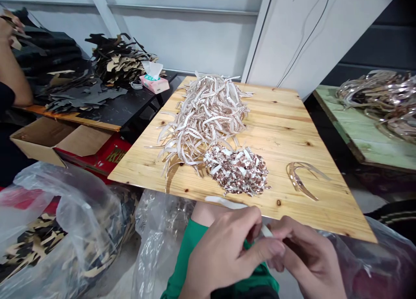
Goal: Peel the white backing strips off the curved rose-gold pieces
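Observation:
A narrow strip, its pale backing side showing (pixel 224 202), runs through my left hand (pixel 227 247), whose fingers are closed around it. The strip's other end pokes out between my two hands, where the thumb and fingers of my right hand (pixel 302 251) pinch it. Both hands hang just off the front edge of the wooden table (pixel 286 125), above my lap. Beyond them lies a heap of small rose-gold and white cut pieces (pixel 238 171). Behind that heap is a big tangled pile of curved shiny strips (pixel 208 112). A few curved strips (pixel 300 180) lie apart at the right.
Clear plastic bags (pixel 71 229) with scraps stand at the lower left. A cardboard box (pixel 42 138) sits by a dark table with cut pieces (pixel 126 60) and a tissue box (pixel 154 83). Another person's arm (pixel 14 69) shows there. More strips (pixel 386 99) cover a right-hand table.

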Tool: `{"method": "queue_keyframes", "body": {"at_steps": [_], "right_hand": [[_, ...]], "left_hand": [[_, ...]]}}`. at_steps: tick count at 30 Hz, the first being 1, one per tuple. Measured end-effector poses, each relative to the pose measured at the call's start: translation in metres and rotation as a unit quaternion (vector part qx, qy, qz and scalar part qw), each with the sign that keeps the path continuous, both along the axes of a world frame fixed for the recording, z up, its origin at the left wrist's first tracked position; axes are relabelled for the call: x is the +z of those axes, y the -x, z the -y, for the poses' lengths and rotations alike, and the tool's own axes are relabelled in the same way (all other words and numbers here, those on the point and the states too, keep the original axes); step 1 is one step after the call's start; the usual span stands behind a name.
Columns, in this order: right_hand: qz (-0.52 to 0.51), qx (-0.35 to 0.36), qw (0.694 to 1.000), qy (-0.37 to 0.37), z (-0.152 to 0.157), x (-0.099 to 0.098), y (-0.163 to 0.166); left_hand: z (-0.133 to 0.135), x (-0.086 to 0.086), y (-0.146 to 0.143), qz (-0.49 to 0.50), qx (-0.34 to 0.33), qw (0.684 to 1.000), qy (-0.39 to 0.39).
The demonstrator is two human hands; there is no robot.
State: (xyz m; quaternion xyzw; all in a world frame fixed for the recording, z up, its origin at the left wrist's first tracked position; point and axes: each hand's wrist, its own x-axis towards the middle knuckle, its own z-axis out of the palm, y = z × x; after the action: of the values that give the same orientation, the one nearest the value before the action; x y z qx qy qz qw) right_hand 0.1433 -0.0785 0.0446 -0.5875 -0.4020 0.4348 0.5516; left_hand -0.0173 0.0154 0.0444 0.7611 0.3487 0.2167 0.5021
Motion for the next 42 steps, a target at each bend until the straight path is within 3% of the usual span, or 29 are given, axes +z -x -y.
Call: {"method": "queue_keyframes", "body": {"at_steps": [3, 7, 12, 18, 26, 29, 32, 34, 36, 39, 42], "right_hand": [[0.023, 0.016, 0.999, -0.037, -0.008, -0.002, -0.006], [0.053, 0.053, 0.993, -0.096, -0.013, -0.013, -0.014], [-0.088, 0.015, 0.991, -0.096, -0.019, -0.024, -0.008], [-0.295, 0.049, 0.943, -0.146, -0.046, -0.013, -0.001], [-0.369, 0.054, 0.914, -0.16, -0.061, -0.012, 0.001], [-0.32, -0.005, 0.933, -0.162, -0.057, -0.02, 0.004], [-0.133, -0.056, 0.982, -0.125, -0.049, -0.03, 0.004], [-0.009, -0.022, 0.996, -0.088, -0.043, -0.032, 0.001], [0.074, 0.026, 0.994, -0.077, -0.039, -0.03, -0.004], [0.167, 0.063, 0.975, -0.135, -0.038, -0.022, -0.012], [0.192, 0.061, 0.964, -0.173, -0.037, -0.018, -0.018]], "left_hand": [[-0.005, -0.003, -0.003, 0.071, -0.077, 0.994, -0.011], [-0.011, -0.017, -0.01, 0.167, -0.081, 0.982, -0.028], [-0.011, -0.032, -0.023, 0.261, -0.06, 0.963, -0.012], [-0.005, -0.044, -0.036, 0.351, -0.013, 0.935, 0.054], [-0.006, -0.05, -0.049, 0.503, 0.023, 0.852, 0.144], [-0.007, -0.05, -0.043, 0.457, 0.062, 0.881, 0.103], [-0.007, -0.046, -0.032, 0.342, 0.101, 0.934, 0.03], [-0.008, -0.042, -0.026, 0.303, 0.104, 0.947, -0.002], [-0.01, -0.037, -0.025, 0.286, 0.089, 0.954, -0.022], [-0.014, -0.03, -0.03, 0.248, 0.061, 0.966, -0.04], [-0.016, -0.026, -0.036, 0.211, 0.034, 0.976, -0.029]]}}
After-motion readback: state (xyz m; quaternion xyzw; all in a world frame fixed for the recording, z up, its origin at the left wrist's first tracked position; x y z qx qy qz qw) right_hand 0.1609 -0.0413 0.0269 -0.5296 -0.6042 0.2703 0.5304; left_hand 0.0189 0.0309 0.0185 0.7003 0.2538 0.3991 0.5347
